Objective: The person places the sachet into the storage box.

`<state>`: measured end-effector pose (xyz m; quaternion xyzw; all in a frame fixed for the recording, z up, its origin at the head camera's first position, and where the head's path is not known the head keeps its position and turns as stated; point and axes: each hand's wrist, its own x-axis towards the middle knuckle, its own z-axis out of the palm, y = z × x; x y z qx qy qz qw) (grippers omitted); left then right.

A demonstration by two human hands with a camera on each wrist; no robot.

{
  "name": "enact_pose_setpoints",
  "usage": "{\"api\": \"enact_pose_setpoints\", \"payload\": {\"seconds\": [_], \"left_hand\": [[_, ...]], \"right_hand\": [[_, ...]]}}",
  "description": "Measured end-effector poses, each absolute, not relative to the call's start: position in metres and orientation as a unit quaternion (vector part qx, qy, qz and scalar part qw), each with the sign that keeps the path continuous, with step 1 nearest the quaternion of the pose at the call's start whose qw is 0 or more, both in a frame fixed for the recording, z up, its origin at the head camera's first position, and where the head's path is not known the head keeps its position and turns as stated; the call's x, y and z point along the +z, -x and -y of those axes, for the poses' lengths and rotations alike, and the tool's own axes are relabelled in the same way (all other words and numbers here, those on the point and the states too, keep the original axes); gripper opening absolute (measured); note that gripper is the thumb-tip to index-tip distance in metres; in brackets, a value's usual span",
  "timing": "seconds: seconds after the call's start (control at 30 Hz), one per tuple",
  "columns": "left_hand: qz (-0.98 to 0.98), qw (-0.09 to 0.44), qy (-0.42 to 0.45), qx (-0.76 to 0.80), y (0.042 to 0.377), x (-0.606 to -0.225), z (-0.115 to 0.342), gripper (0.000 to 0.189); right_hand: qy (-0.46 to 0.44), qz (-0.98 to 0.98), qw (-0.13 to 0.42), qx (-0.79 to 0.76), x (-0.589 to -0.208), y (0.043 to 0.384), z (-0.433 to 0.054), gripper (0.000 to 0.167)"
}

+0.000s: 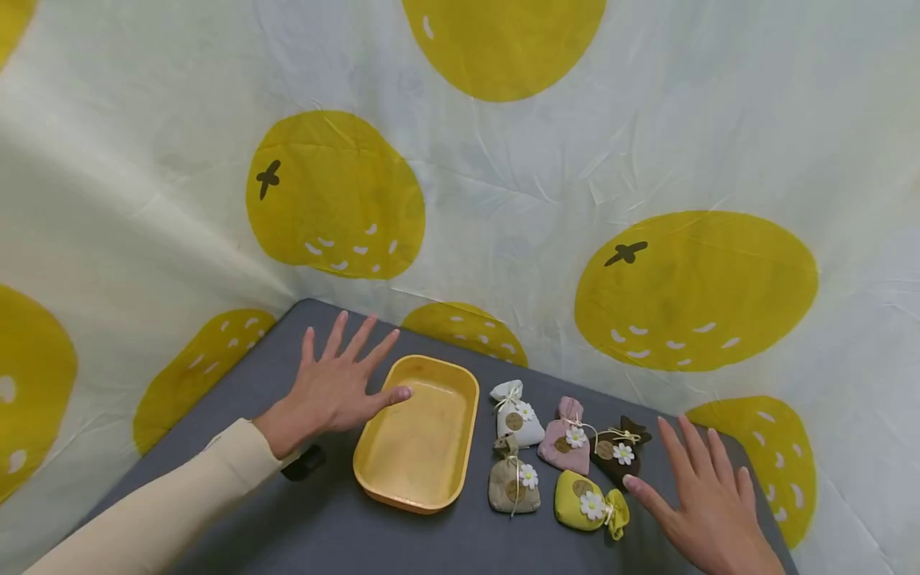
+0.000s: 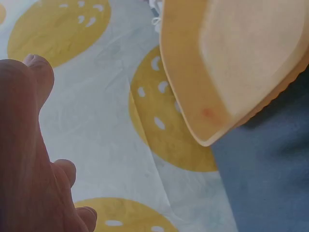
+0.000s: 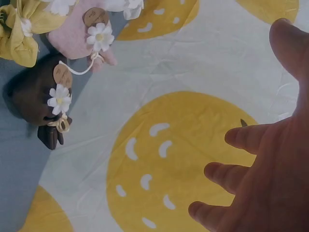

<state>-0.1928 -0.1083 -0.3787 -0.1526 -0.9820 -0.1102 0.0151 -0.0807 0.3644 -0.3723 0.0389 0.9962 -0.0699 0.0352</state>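
My left hand (image 1: 334, 391) is spread with straight fingers over the left side of a yellow tray (image 1: 417, 435), holding nothing. The tray's inside shows no contents. On the right, my right hand (image 1: 707, 499) is likewise spread and holds nothing, nearest to a dark brown sachet (image 1: 607, 457) and a yellow-green sachet (image 1: 569, 501). Beside these lie a pink sachet (image 1: 557, 449), a white sachet (image 1: 528, 435) and a taupe sachet (image 1: 499, 489). Each small cloth bag is tied at the neck and bears a white flower and a round tag.
The grey table (image 1: 244, 447) carries the tray left of the sachets. A pale curtain (image 1: 503, 239) with large yellow fruit prints hangs behind and along the sides. Under the left wrist, a small black object (image 1: 303, 463) shows; its kind is unclear.
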Motion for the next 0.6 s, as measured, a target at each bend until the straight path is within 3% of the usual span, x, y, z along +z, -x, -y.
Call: {"api": "enact_pose_setpoints", "payload": {"seconds": [0.6], "left_hand": [[0.981,0.02,0.153,-0.116,0.195,-0.402,0.109,0.094]], "right_hand": [[-0.054,-0.995,0.042,-0.072,-0.396,0.086,-0.368,0.111]]}}
